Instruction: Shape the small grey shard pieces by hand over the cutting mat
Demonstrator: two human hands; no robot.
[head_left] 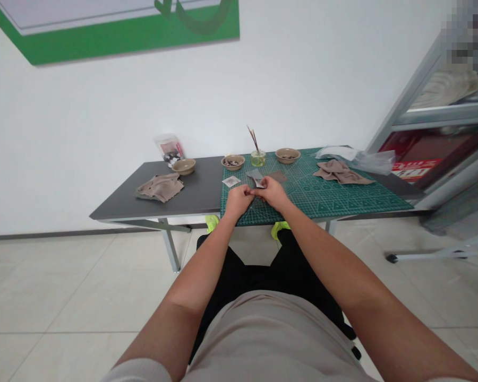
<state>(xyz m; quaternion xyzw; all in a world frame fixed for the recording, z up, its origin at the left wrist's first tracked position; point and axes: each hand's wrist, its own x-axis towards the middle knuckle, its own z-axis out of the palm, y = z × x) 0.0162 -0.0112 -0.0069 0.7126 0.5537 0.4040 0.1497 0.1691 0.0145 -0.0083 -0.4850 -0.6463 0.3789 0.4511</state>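
Observation:
Close together over the green cutting mat [318,201], my two hands meet at the fingertips. My right hand [274,193] is closed in a pinch at a small grey-and-white flat piece [256,176], perhaps paper or cloth, bent and raised. My left hand [239,201] is closed too, its fingers touching the right ones; what it pinches is too small to make out. To the left of the piece lies a small whitish square packet [231,181]. Just right of it a brown flat piece [278,176] rests on the mat.
Behind the hands stand a glass jar [258,159] with thin sticks, two bowls holding small dark bits [233,162] [288,156], and a third bowl [184,167]. Crumpled brown cloths lie left [161,188] and right [338,172]. Plastic bags [170,148] [372,160] sit near the wall.

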